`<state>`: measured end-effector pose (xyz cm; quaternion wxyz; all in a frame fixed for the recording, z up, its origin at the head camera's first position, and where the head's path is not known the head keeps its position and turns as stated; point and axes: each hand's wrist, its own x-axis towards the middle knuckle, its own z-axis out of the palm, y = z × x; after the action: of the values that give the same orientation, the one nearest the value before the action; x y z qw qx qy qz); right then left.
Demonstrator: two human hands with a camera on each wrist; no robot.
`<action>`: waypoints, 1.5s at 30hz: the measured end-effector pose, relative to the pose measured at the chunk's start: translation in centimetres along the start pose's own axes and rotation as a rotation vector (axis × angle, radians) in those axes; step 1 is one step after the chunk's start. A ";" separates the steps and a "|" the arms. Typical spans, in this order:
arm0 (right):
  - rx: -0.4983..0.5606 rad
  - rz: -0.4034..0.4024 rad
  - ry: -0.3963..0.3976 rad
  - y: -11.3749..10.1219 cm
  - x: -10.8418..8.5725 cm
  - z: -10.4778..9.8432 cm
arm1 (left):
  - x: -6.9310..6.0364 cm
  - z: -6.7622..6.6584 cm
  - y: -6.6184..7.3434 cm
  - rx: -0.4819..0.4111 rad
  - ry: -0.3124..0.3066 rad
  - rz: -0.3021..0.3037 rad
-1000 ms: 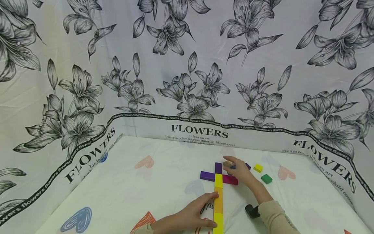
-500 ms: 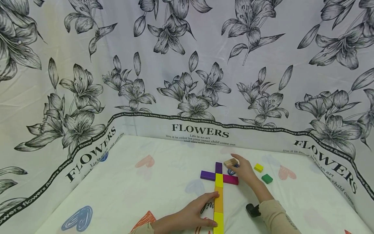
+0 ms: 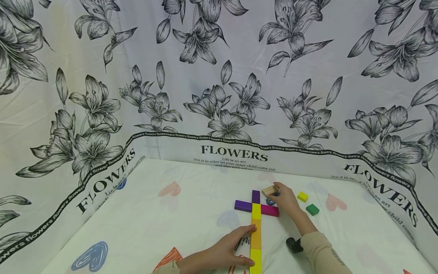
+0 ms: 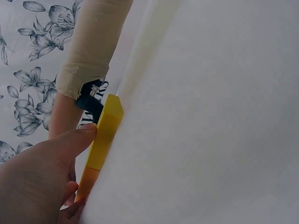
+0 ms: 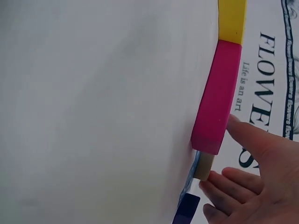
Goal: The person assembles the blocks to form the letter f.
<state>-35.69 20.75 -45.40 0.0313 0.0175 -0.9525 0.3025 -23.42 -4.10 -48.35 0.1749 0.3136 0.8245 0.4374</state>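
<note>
Wooden block (image 3: 269, 190) just beyond the magenta block (image 3: 269, 210), with the right hand (image 3: 286, 201) at its right end.
The right thumb and fingers stand apart. On the near side of the magenta block, the left hand (image 3: 224, 249), thumb and fingers spread, touches an orange block (image 3: 256, 236) and a yellow block (image 3: 256, 260). Right of the magenta block lies a green block (image 3: 312, 209).

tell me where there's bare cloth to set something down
Widest: the cloth left of the leftmost purple block and the left hand, out to the left curtain, only printed hearts on it. Another lies between the green block and right curtain. Crowded: around the right hand, between the magenta block, wooden block and small yellow block.
</note>
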 end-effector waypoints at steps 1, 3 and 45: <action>-0.005 0.009 0.000 0.0 0.1 0.1 | 0.0 0.0 0.0 -0.004 -0.001 -0.003; -0.015 0.021 0.003 0.0 0.2 0.2 | 0.0 0.0 0.0 -0.005 -0.002 0.001; 0.028 -0.093 0.006 -1.1 2.6 -0.4 | 0.0 -0.1 0.0 -0.017 -0.010 -0.030</action>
<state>-38.24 20.07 -44.23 0.0478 0.0615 -0.9462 0.3139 -23.48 -4.15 -48.29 0.1882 0.3017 0.8246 0.4399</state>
